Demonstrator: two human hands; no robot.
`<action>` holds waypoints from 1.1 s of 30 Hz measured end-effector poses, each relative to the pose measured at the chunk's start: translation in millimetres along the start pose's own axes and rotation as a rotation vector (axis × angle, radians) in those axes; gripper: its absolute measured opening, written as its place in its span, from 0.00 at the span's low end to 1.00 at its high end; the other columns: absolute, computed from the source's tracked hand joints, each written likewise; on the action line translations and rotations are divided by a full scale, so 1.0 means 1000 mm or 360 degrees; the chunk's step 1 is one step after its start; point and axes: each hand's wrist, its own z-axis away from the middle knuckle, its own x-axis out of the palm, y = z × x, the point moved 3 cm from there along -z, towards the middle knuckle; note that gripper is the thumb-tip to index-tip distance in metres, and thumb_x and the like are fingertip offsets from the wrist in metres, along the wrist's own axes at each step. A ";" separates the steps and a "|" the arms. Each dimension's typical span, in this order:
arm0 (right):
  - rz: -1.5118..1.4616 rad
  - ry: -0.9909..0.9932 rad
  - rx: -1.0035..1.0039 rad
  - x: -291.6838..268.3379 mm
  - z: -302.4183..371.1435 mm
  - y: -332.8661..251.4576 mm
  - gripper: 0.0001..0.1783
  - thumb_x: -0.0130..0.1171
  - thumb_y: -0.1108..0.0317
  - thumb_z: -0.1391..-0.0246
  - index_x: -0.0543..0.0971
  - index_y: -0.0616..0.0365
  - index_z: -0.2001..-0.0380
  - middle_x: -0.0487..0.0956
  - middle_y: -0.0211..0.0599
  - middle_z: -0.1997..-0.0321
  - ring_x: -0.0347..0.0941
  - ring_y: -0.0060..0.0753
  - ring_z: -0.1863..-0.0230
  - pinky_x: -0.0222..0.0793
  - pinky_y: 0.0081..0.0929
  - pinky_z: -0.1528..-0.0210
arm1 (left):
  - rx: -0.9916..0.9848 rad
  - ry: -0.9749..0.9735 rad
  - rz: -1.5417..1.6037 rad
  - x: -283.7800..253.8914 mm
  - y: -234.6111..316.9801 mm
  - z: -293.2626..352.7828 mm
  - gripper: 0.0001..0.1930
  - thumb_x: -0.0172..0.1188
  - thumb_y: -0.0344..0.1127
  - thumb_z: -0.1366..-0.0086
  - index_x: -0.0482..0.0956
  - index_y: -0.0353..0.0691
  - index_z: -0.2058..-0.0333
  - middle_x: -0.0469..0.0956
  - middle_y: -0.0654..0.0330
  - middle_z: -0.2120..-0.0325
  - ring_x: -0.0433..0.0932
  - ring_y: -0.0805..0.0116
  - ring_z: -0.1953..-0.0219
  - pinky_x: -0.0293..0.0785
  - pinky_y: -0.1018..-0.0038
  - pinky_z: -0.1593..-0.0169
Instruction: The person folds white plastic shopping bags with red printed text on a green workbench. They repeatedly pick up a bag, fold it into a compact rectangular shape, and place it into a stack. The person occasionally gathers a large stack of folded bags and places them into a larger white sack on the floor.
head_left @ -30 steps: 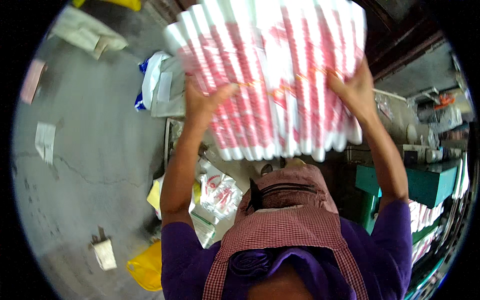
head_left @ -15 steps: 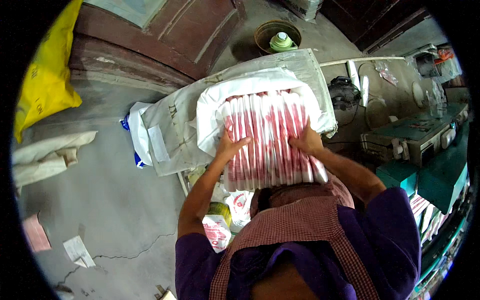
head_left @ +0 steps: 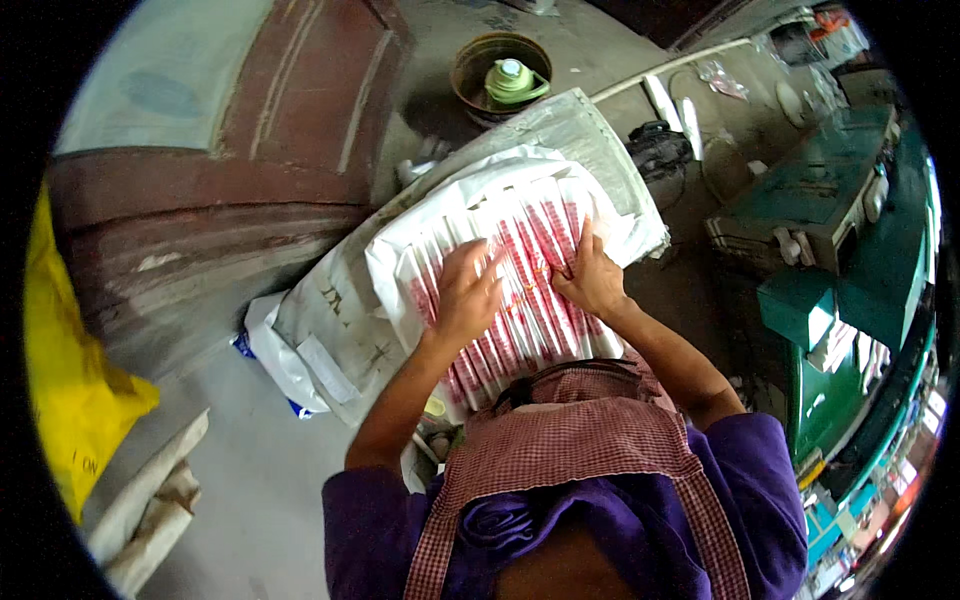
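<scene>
Strip bundle (head_left: 535,270), red-and-white, one; long axes far to near, far ends leaning left. On white sheet (head_left: 398,245), one, at near edge of surface (head_left: 590,135), toward right end. Left hand (head_left: 467,298) over left half, fingers part-curled; right hand (head_left: 597,284) at right side, thumb-forefinger spread; firm hold: cannot tell.

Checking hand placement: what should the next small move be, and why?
Probably settle the left hand on the left edge of the bundle: the right hand is at the bundle's right side, while the left is blurred over its left-middle, contact unclear. The bundle lies on creased white plastic, so it may shift.
</scene>
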 end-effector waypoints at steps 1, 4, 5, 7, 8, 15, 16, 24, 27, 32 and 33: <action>0.0000 0.0073 -0.0038 -0.002 0.000 -0.006 0.57 0.61 0.52 0.56 0.39 0.68 0.35 0.64 0.63 0.46 0.72 0.58 0.53 0.72 0.43 0.55 | 0.0313 -0.0059 0.0135 0.024 0.003 -0.033 0.18 0.57 0.33 0.40 0.75 0.42 0.50 0.72 0.58 0.52 0.67 0.59 0.45 0.57 0.58 0.39; -0.0014 0.0114 -0.0290 -0.007 0.000 0.003 0.37 0.63 0.56 0.56 0.61 0.64 0.48 0.71 0.62 0.51 0.74 0.61 0.58 0.73 0.41 0.55 | 0.0800 -0.0360 0.0059 0.094 0.009 -0.106 0.12 0.53 0.39 0.40 0.78 0.43 0.61 0.78 0.62 0.59 0.69 0.64 0.46 0.54 0.57 0.39; -0.0269 0.0018 -0.0140 -0.025 -0.002 0.008 0.23 0.61 0.62 0.53 0.70 0.67 0.56 0.79 0.53 0.65 0.78 0.54 0.65 0.74 0.39 0.59 | 0.0752 -0.0687 -0.0062 0.103 0.012 -0.121 0.11 0.51 0.41 0.40 0.80 0.44 0.68 0.79 0.63 0.65 0.71 0.65 0.50 0.55 0.59 0.41; -0.0713 0.0380 -0.0092 -0.041 -0.027 0.056 0.06 0.58 0.77 0.51 0.77 0.68 0.68 0.81 0.42 0.73 0.79 0.33 0.72 0.73 0.30 0.66 | 0.0642 -0.0901 -0.0095 0.111 0.015 -0.130 0.13 0.50 0.41 0.40 0.81 0.44 0.74 0.79 0.62 0.70 0.73 0.65 0.55 0.57 0.61 0.43; -0.0531 0.0483 0.0030 -0.060 -0.052 0.056 0.13 0.60 0.75 0.53 0.77 0.67 0.62 0.82 0.45 0.65 0.80 0.35 0.68 0.73 0.29 0.65 | 0.0602 -0.0908 -0.0125 0.110 0.013 -0.131 0.13 0.49 0.41 0.40 0.81 0.44 0.75 0.79 0.62 0.70 0.73 0.65 0.57 0.57 0.63 0.44; 0.0192 0.0049 -0.0358 -0.056 -0.164 0.020 0.23 0.63 0.63 0.60 0.78 0.55 0.57 0.80 0.48 0.61 0.77 0.54 0.61 0.72 0.42 0.58 | 0.0473 -0.0789 -0.0183 0.106 0.002 -0.117 0.13 0.50 0.43 0.39 0.82 0.46 0.73 0.79 0.61 0.70 0.74 0.61 0.61 0.63 0.63 0.49; 0.0360 0.0151 -0.0531 -0.072 -0.128 0.005 0.21 0.59 0.68 0.61 0.79 0.53 0.58 0.80 0.46 0.63 0.77 0.53 0.67 0.73 0.43 0.63 | 0.0417 -0.0659 -0.0157 0.102 -0.005 -0.113 0.12 0.51 0.43 0.39 0.81 0.46 0.70 0.79 0.60 0.70 0.74 0.60 0.62 0.65 0.62 0.51; 0.0472 0.0199 -0.0685 -0.077 -0.013 -0.021 0.25 0.59 0.75 0.59 0.72 0.61 0.52 0.77 0.46 0.65 0.76 0.51 0.64 0.73 0.40 0.64 | 0.0017 -0.0979 0.0207 0.085 -0.013 -0.099 0.13 0.52 0.42 0.39 0.78 0.41 0.62 0.79 0.55 0.65 0.77 0.60 0.62 0.72 0.64 0.54; 0.0384 0.0380 -0.1009 -0.097 -0.011 -0.054 0.26 0.61 0.74 0.57 0.71 0.63 0.50 0.72 0.47 0.53 0.71 0.49 0.54 0.73 0.39 0.60 | 0.0304 -0.0252 -0.0081 0.047 -0.009 -0.045 0.15 0.54 0.38 0.39 0.78 0.39 0.55 0.76 0.55 0.52 0.73 0.58 0.49 0.69 0.62 0.44; -0.0245 -0.0085 -0.1775 -0.016 -0.026 -0.152 0.22 0.56 0.78 0.52 0.73 0.64 0.50 0.71 0.49 0.46 0.68 0.51 0.45 0.69 0.38 0.46 | -0.1012 0.0655 -0.0339 -0.083 -0.073 0.057 0.30 0.59 0.25 0.45 0.62 0.38 0.43 0.73 0.48 0.55 0.72 0.49 0.51 0.67 0.59 0.46; -0.0319 -0.0167 -0.2027 0.010 -0.032 -0.176 0.22 0.56 0.77 0.54 0.73 0.64 0.51 0.72 0.49 0.47 0.68 0.50 0.44 0.68 0.40 0.44 | -0.1169 0.0582 -0.0104 -0.070 -0.103 0.090 0.31 0.59 0.29 0.45 0.60 0.41 0.41 0.74 0.48 0.54 0.73 0.47 0.52 0.69 0.61 0.48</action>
